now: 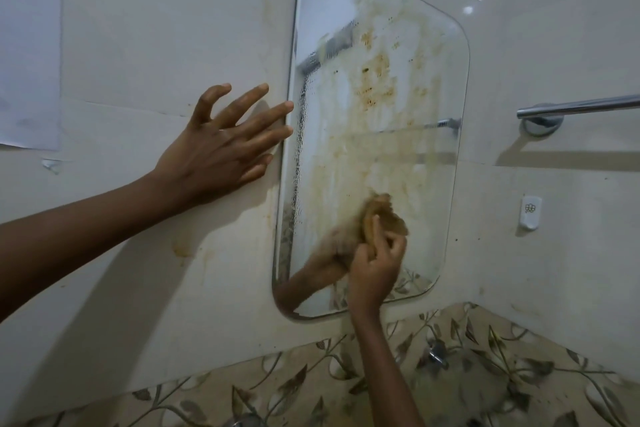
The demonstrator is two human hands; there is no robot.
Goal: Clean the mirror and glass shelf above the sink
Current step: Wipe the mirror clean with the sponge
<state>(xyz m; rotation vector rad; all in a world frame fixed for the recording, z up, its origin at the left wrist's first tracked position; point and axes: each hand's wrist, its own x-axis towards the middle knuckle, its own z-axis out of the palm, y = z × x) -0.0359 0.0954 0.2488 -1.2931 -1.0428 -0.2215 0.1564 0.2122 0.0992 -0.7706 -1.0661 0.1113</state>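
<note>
Right hand (375, 262) pinches a brown cloth (381, 218) against the stained mirror's (381, 80) lower part, scrubbing; left hand (221, 146), fingers spread, braces on the wall (138, 28) beside it.

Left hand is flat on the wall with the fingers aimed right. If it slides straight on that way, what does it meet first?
Most likely the left edge of the mirror. The left hand lies open on the wall, fingertips about at that edge; whether they already touch it is unclear.
</note>
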